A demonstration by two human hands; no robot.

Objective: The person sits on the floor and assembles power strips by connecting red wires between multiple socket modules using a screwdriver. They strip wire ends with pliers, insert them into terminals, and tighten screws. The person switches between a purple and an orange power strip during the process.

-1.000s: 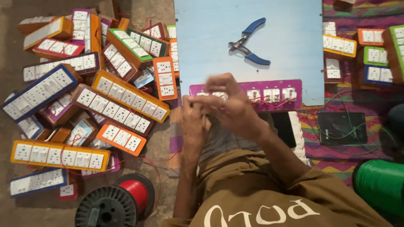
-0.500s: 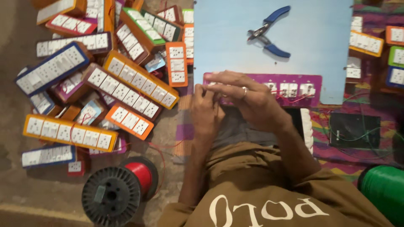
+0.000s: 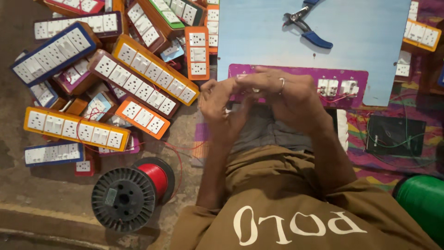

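1. Head view: left hand [image 3: 222,109] and right hand [image 3: 289,95] pinch something small, probably wire, over the purple switch board [image 3: 351,76].
2. Keep fingertips tight; steady wrists against the board edge.

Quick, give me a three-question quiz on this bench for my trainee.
1. True or false: the pliers lie on the blue board.
2. What colour is the wire on the spool at lower left?
3. The left hand and right hand meet over: A) the purple switch panel B) the green spool C) the pliers

Key: 1 true; 2 red; 3 A
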